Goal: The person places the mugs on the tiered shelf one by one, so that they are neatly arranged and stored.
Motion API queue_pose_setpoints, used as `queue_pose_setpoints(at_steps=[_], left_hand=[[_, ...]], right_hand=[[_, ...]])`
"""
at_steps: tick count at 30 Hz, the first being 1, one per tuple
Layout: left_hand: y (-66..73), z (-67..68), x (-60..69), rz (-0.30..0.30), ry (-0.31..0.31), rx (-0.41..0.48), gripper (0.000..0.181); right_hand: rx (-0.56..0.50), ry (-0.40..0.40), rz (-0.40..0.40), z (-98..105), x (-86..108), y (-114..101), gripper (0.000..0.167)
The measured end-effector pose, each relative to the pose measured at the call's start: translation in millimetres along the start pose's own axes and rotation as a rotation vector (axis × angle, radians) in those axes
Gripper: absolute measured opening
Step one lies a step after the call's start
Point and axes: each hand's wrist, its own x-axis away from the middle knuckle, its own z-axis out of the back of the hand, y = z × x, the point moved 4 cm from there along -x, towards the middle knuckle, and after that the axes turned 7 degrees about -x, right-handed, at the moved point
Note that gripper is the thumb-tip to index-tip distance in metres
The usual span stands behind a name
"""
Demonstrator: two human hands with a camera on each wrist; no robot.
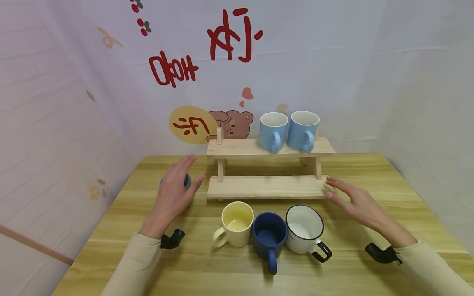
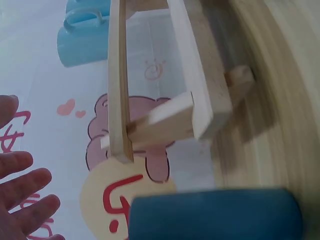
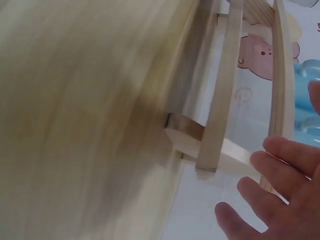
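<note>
A two-tier wooden rack (image 1: 266, 187) carries two light blue mugs (image 1: 273, 131) (image 1: 303, 130) side by side on its upper shelf, toward the right. My left hand (image 1: 174, 191), fingers spread, is left of the rack, over a blue cup (image 1: 188, 181) that it mostly hides; in the left wrist view the blue cup (image 2: 215, 215) stands apart from the fingers (image 2: 25, 190). My right hand (image 1: 361, 203) hovers at the rack's right end with relaxed fingers, holding nothing. In the right wrist view its fingers (image 3: 275, 175) overlap the rack's end; contact cannot be told.
In front of the rack stand a yellow mug (image 1: 238, 224), a dark blue mug (image 1: 269, 234) and a white mug with a black rim (image 1: 303, 230), close together. The wooden table (image 1: 222, 273) meets a printed white cloth (image 1: 352, 82) behind and at the sides.
</note>
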Motion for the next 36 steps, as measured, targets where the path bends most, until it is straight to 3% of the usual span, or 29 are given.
queue_pose_setpoints(at_steps=[6,17,24,36], left_hand=[[-17.3,12.6,19.1,0.035,0.037,0.048,0.057],[-51.7,30.8,49.9,0.205,-0.014,0.157,0.06],[-67.5,35.5,68.0,0.315,-0.096,0.192,0.06],[-88.4,28.5,91.5,0.398,-0.17,0.395,0.052]], right_hand=[[0.021,-0.059,-0.012,-3,4.9,7,0.054],[0.002,-0.136,-0.05,-6,9.8,9,0.053],[-0.004,-0.143,-0.052,-8,12.3,11,0.053],[-0.015,-0.151,-0.043,-9,12.2,14,0.053]])
